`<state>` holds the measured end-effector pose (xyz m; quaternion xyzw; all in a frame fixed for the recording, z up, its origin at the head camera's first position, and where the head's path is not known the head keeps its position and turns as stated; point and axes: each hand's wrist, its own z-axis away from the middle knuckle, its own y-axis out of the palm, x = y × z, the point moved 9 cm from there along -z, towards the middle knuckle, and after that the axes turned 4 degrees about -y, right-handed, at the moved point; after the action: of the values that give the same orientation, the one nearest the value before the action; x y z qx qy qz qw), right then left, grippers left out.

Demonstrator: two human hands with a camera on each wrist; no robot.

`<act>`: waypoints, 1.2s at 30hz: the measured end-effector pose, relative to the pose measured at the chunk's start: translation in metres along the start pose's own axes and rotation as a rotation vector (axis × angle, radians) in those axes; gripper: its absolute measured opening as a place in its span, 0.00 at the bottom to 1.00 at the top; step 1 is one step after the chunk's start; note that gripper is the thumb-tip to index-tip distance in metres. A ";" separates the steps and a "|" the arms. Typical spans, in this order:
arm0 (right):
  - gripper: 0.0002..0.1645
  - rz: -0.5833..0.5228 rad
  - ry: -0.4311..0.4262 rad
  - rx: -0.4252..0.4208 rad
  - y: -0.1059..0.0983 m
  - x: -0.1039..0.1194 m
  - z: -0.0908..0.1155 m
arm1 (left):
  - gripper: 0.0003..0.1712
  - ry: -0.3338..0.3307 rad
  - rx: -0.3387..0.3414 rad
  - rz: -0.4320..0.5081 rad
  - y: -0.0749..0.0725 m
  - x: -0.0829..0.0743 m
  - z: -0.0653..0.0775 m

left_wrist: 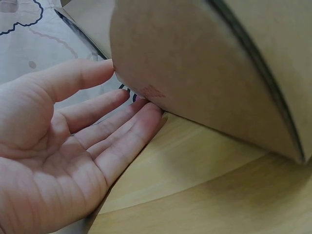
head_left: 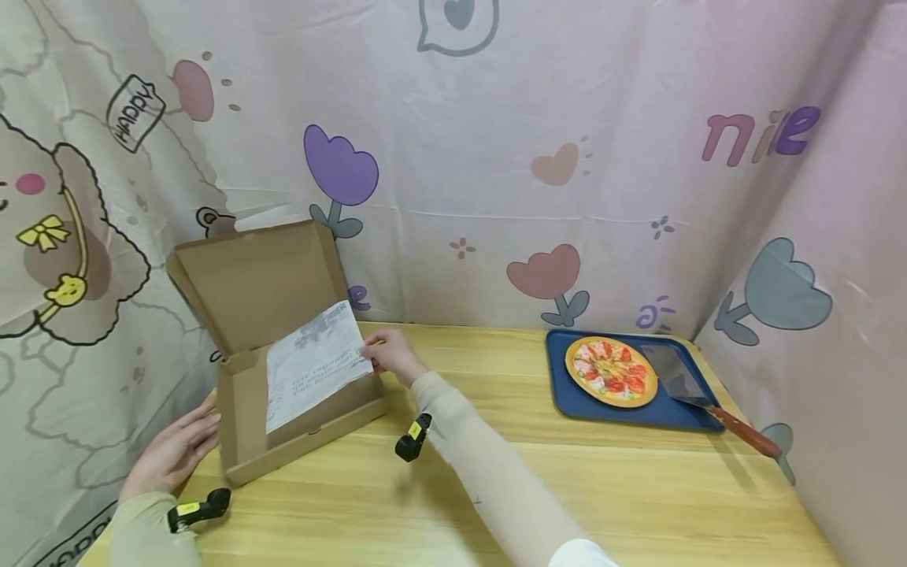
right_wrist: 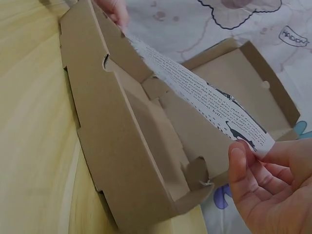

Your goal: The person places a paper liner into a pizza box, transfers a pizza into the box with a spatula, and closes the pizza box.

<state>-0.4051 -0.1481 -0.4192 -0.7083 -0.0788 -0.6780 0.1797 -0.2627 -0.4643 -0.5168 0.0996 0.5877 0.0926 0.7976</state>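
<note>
An open brown cardboard pizza box [head_left: 258,287] stands at the left of the table with its lid raised. My right hand [head_left: 395,356] pinches the right edge of a printed sheet of paper [head_left: 315,364] between thumb and fingers. The sheet slants above the box's base, and its print shows in the right wrist view, close to my right hand [right_wrist: 273,180]. Against the box's left side, my left hand [head_left: 173,450] has its fingers extended. In the left wrist view those fingers [left_wrist: 129,129] touch the lower edge of the box wall [left_wrist: 195,78].
At the right of the wooden table [head_left: 496,449] lies a blue tray [head_left: 567,405]. It carries a pizza [head_left: 611,372] on a round yellow base and a metal spatula with a wooden handle [head_left: 744,431]. A printed curtain [head_left: 453,157] hangs behind and at both sides.
</note>
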 end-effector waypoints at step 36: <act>0.03 0.249 -0.010 -0.031 0.049 -0.013 -0.016 | 0.49 -0.008 -0.106 -0.079 0.000 -0.002 0.002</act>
<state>-0.4033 -0.1969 -0.4388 -0.7188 0.0193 -0.6481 0.2510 -0.2618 -0.4650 -0.5144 0.0343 0.5823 0.0915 0.8071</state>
